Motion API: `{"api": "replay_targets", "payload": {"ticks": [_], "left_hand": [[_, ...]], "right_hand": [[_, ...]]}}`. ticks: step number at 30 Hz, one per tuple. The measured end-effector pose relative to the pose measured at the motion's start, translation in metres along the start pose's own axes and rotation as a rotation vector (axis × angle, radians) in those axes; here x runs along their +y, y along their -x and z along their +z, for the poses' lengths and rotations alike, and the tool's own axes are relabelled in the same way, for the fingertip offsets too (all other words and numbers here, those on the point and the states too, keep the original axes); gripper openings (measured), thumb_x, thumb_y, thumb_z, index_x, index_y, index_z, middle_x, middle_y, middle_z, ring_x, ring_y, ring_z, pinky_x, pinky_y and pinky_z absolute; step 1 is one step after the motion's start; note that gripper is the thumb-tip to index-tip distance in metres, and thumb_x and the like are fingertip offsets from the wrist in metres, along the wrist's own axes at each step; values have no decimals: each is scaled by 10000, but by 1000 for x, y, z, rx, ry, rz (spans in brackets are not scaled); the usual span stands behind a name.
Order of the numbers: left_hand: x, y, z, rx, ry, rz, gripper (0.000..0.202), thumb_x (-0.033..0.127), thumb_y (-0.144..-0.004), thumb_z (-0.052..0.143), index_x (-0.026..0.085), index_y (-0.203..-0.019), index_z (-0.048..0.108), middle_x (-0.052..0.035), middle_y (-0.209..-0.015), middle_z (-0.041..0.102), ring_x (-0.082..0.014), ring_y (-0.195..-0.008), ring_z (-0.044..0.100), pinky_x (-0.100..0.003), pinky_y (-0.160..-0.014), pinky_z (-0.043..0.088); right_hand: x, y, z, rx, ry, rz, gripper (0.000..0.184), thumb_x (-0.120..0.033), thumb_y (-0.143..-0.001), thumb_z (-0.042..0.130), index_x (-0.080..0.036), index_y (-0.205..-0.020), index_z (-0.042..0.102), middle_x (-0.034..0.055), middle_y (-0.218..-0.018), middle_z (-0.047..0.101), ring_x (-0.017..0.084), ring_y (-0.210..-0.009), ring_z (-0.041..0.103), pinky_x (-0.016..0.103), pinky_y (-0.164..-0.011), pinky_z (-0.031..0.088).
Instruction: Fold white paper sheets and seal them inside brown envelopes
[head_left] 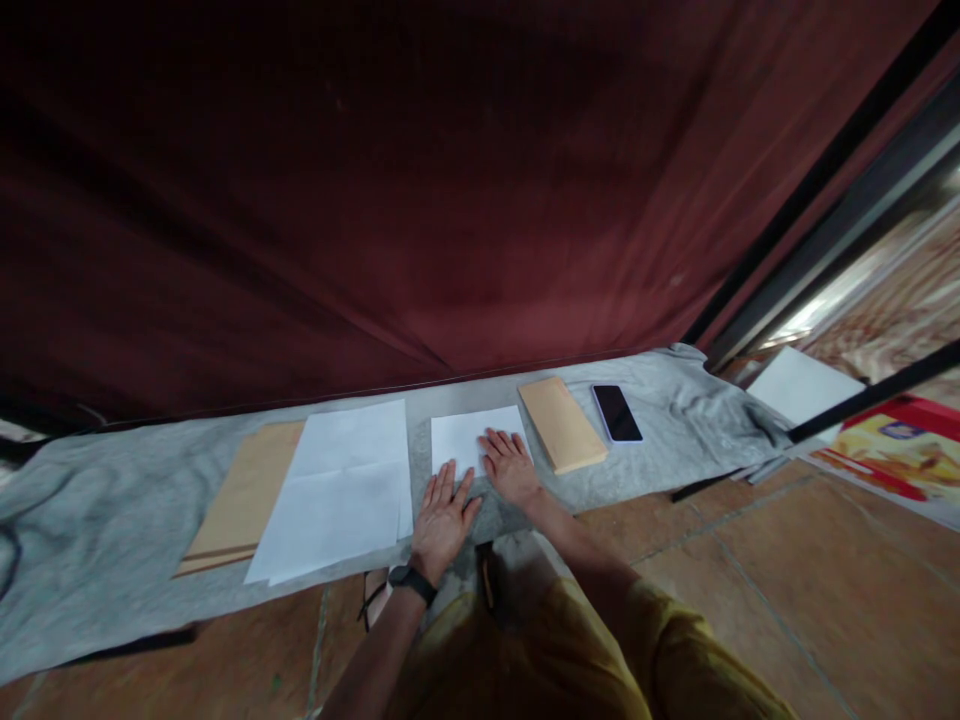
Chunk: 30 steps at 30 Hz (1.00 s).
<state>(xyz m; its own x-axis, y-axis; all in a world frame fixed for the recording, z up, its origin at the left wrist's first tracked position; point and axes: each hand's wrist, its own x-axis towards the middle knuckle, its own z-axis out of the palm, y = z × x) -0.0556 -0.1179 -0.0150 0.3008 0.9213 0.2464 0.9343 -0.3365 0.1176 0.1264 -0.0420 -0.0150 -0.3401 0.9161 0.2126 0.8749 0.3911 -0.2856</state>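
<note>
A small folded white sheet [466, 437] lies on the grey cloth [112, 520] in front of me. My right hand [510, 465] rests flat on its lower right part, fingers stretched out. My left hand [442, 515], a black watch on its wrist, lies flat at the sheet's lower left edge with fingers spread. Neither hand holds anything. To the left is a stack of larger white paper [337, 490] overlapping brown envelopes [244, 495].
A pile of tan envelopes [561, 424] and a black phone [616, 412] lie to the right on the cloth. A dark red curtain [375, 200] hangs behind. Tiled floor [787, 580] runs right, with a white sheet [804, 386] and a colourful box [900, 450].
</note>
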Motion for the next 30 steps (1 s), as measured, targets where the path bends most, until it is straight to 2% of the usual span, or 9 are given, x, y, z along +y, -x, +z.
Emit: {"api": "replay_targets", "payload": {"ticks": [5, 10, 15, 19, 22, 26, 30], "left_hand": [[2, 0, -2, 1, -8, -3, 559, 463, -1018, 415, 226, -1524, 438, -120, -1614, 369, -286, -1497, 338, -508, -1208, 331], [1, 0, -1, 6, -33, 6, 573, 466, -1020, 402, 201, -1528, 428, -141, -1616, 359, -290, -1496, 341, -507, -1203, 334], [0, 4, 7, 37, -23, -20, 644, 486, -1025, 350, 93, -1534, 384, -197, -1582, 395, -296, -1490, 351, -509, -1195, 347], [3, 3, 8, 57, -39, -98, 652, 487, -1020, 332, 76, -1524, 388, -213, -1548, 443, -321, -1478, 368, -570, -1195, 317], [7, -8, 3, 12, -37, -99, 566, 376, -1019, 333, 75, -1483, 452, -197, -1546, 455, -307, -1484, 360, -552, -1229, 256], [14, -34, 1, -59, 35, 28, 542, 190, -986, 312, 118, -1511, 422, -128, -1575, 439, -234, -1490, 355, -466, -1229, 289], [20, -52, 7, -71, 69, 63, 517, 258, -1010, 332, 142, -1499, 450, -119, -1565, 458, -252, -1483, 365, -482, -1220, 292]], "right_hand": [[4, 25, -3, 67, 30, 136, 494, -374, -1026, 439, -223, -1494, 485, 85, -1583, 429, 276, -1462, 389, 476, -1208, 261], [2, 36, -2, 123, 62, 242, 517, -379, -1023, 445, -187, -1502, 478, 122, -1574, 436, 290, -1447, 403, 468, -1186, 294], [0, 40, 2, 171, 88, 281, 537, -371, -1014, 465, -160, -1508, 465, 152, -1575, 427, 301, -1429, 426, 470, -1172, 312], [-2, 40, 1, 162, 98, 295, 532, -373, -1016, 462, -153, -1500, 477, 161, -1567, 437, 302, -1422, 436, 470, -1175, 307], [-2, 41, 0, 154, 103, 297, 527, -374, -1017, 457, -151, -1494, 484, 162, -1567, 436, 302, -1426, 431, 471, -1177, 302], [-2, 42, 1, 168, 94, 287, 524, -371, -1018, 456, -148, -1491, 487, 168, -1565, 436, 300, -1425, 431, 475, -1171, 304], [0, 42, 4, 194, 94, 276, 516, -369, -1019, 450, -155, -1486, 494, 164, -1564, 440, 304, -1420, 433, 484, -1155, 318]]}}
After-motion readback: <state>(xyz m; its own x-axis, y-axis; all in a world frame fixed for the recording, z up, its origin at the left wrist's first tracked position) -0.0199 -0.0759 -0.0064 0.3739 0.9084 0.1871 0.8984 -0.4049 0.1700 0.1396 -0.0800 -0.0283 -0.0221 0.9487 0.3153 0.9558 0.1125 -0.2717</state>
